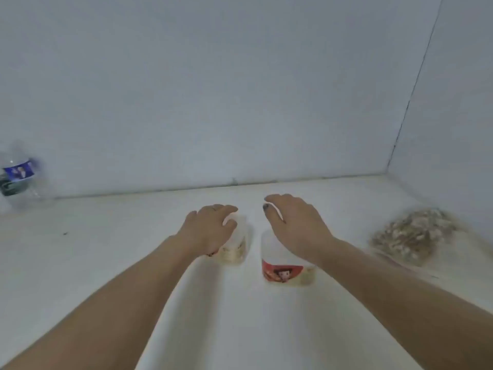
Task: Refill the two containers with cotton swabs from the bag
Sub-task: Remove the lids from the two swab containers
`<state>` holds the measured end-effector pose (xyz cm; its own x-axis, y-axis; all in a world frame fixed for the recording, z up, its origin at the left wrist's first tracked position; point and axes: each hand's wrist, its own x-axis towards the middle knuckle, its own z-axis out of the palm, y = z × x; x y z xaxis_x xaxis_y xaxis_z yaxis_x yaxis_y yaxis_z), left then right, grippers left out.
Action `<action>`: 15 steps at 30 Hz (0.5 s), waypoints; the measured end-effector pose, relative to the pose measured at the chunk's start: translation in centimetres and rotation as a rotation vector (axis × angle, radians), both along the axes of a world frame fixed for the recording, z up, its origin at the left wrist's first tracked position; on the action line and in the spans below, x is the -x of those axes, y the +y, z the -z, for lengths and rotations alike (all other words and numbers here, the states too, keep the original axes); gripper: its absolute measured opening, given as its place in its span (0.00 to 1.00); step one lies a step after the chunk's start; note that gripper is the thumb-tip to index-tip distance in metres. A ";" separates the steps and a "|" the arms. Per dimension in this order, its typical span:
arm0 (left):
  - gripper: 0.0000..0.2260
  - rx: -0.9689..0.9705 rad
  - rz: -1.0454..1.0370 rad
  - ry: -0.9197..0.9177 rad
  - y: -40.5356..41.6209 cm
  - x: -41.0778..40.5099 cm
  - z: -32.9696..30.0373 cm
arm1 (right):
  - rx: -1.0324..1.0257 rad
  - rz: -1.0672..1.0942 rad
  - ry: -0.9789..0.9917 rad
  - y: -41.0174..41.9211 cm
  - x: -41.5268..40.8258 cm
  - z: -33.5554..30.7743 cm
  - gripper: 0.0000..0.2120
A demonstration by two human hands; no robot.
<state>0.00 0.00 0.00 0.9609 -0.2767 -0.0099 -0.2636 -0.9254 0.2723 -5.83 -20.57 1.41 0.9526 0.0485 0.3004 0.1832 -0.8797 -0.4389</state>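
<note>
On the pale white tabletop (80, 263), a clear plastic bag of wooden-stemmed cotton swabs (416, 233) lies at the right, well apart from 2 small translucent plastic containers standing side by side in the middle. The right hand (296, 222) hovers with loosely curved, slightly spread fingers over the red-labelled container (285, 268), while the left hand (208, 228) curls its fingers round the plain-labelled container (237, 247). A blurred clear plastic bottle with a blue label (18, 177) stands far left by the wall.

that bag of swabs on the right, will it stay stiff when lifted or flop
The bag of cotton swabs lies slumped and flattened on the table, so it will probably sag. Loose swabs inside would likely shift. It looks light for its size, though the frame is blurred.
</note>
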 end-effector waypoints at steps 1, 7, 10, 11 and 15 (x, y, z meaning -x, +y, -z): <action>0.22 -0.040 0.000 -0.013 0.1 0.7 0.7 | 0.082 0.012 0.005 -0.1 1.0 0.7 0.21; 0.28 0.070 0.177 -0.264 -3.4 4.9 1.3 | -0.797 0.201 0.063 -3.2 4.0 4.8 0.18; 0.31 0.010 0.389 -0.143 -5.4 6.8 1.4 | -1.101 0.232 0.212 -3.9 3.8 6.2 0.24; 0.32 -0.012 0.395 -0.123 -5.8 7.2 1.6 | -1.120 0.229 0.242 -3.8 3.9 6.7 0.27; 0.27 -0.001 0.349 -0.147 -6.9 7.4 2.4 | -1.205 0.314 0.301 -2.8 3.6 7.9 0.31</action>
